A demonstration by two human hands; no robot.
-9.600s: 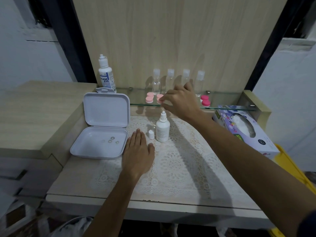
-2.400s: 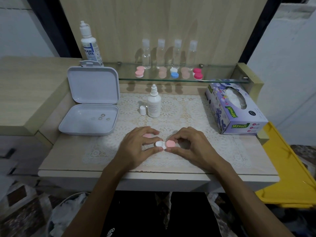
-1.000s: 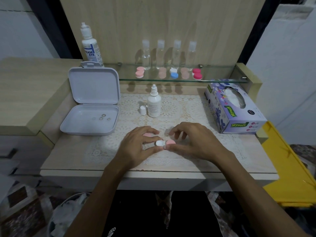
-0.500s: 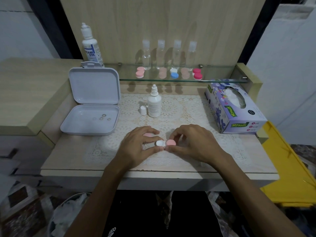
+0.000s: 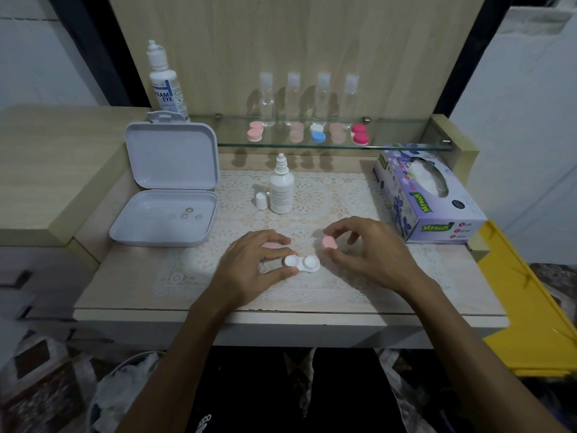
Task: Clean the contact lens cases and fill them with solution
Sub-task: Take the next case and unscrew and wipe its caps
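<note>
The left hand [image 5: 256, 264] pinches the left well of the white case [image 5: 302, 263] between thumb and fingers, pinning it to the lace mat [image 5: 343, 195]. The right hand [image 5: 368, 251] holds a pink cap [image 5: 329, 242] at its fingertips, lifted clear of the right well and just above and to the right of it. The hands are apart. A second pink cap [image 5: 269, 245] lies on the mat, partly hidden behind the left fingers [image 5: 274, 240].

Step in hand, as judged: uncapping. Both wells appear open. Set the held cap down on the mat near the case, away from the table edge, so it cannot roll off. Keep the left pinch steady; the case is light and will skid on lace. Keep fingertips out of the wells.

Count, near to far:
- Open case on the mat: one. Loose caps: two.
- Dropper bottle [image 5: 281, 190], uncapped: one. Its small cap [image 5: 261, 200] stands just beside it.
- Tissue box [image 5: 431, 201]: one, at the right.
- Hinged white box [image 5: 165, 214], open: one, holding about four small rings.
- Glass shelf [image 5: 406, 147]: five capped cases, three pale pink, one white and blue, one deep pink.
- Clear bottles [image 5: 267, 103] behind them: four.
- Large solution bottle [image 5: 165, 85]: one, far left.
</note>
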